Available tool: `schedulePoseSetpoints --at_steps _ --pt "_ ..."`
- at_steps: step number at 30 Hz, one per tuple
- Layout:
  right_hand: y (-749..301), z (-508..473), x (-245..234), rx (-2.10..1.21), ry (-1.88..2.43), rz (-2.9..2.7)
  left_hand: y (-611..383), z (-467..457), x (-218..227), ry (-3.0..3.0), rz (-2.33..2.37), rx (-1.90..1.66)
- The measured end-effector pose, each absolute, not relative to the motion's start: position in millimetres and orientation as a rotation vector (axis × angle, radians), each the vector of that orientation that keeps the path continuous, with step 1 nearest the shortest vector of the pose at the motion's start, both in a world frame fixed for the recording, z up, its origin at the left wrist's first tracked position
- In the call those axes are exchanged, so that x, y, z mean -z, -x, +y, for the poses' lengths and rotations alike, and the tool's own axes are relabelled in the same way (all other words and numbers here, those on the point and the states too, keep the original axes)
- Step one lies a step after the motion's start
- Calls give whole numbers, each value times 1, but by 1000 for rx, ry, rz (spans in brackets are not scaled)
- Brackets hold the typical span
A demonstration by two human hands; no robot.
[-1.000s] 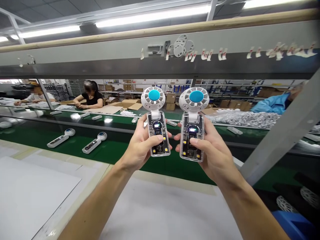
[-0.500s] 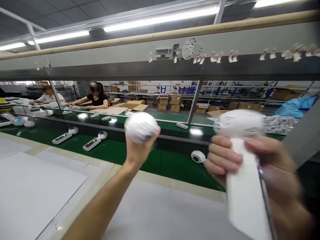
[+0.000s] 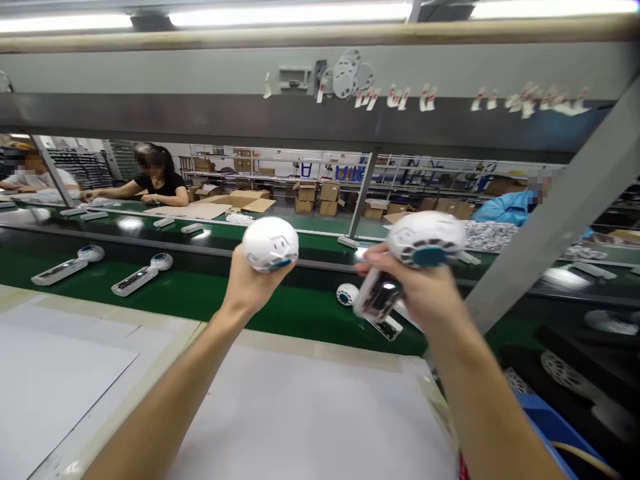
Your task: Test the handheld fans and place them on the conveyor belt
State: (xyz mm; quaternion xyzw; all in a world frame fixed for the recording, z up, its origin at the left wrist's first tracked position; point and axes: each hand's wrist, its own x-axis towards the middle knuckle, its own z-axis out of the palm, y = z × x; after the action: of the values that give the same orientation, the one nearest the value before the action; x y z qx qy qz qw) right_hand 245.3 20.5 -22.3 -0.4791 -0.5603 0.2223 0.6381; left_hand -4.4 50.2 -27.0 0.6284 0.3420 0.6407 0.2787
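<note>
My left hand [image 3: 250, 283] is closed round a small hand-held fan [image 3: 271, 243]; only its white round head shows above my fingers, with the back turned toward me. My right hand [image 3: 420, 293] grips a second hand-held fan [image 3: 425, 240] by its clear handle, the white head with a teal centre tipped forward over the green conveyor belt [image 3: 210, 300]. Both hands are raised above the belt's near edge. Another fan [image 3: 367, 310] lies on the belt just below my right hand.
Two more fans [image 3: 60, 267] [image 3: 141, 275] lie on the belt at left. White sheets [image 3: 310, 413] cover the bench in front of me. A grey slanted post [image 3: 550, 220] rises at right. People sit across the line by cardboard boxes [image 3: 235, 203]. A blue bin [image 3: 565, 433] is at lower right.
Both fans were held upright facing me a second ago. I have turned them over, and my right hand has swung away from my face and tipped its fan forward over the belt.
</note>
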Motion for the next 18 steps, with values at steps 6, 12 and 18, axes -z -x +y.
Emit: schedulePoseSetpoints --at_steps 6,12,18 --pt "-211 76 96 -706 1415 -1384 -3 105 86 -1678 1143 -1301" --pt "-213 94 145 -619 1690 -1635 -3 151 150 -1596 1471 -1234" --pt "-235 96 121 -483 1730 -1867 11 170 173 -1716 1909 -1127"
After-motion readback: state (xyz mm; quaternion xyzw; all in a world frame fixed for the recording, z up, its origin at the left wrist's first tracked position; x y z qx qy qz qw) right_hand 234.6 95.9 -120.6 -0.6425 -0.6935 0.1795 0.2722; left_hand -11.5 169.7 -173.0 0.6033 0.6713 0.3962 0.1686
